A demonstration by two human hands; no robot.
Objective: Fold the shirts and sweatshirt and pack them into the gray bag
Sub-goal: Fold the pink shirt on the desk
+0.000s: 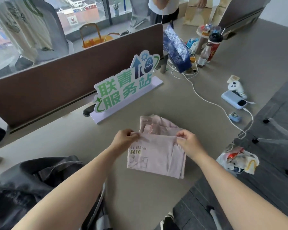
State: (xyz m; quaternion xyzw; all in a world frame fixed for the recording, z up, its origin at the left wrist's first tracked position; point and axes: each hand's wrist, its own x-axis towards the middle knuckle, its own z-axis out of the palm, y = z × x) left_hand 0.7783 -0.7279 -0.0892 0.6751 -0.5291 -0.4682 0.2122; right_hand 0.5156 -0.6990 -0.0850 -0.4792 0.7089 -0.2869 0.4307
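While both hands pinch the same fold edge, I judge I am mid-fold on the pink shirt [156, 156], which lies on the desk [181, 103] just in front of the sign [123, 90]. In the head view my left hand [125, 138] grips the edge's left corner and my right hand [188, 141] its right corner, hands apart with the cloth between them.

The next move, I think, calls for carrying that edge over evenly so the halves meet square, then lifting the packet to the gray bag [32, 185], which sits at the near left and appears open.

Counting: one shirt in work, one bag, two hands. I see no sweatshirt on the desk; a pale shirt [23, 25] hangs beyond the divider.
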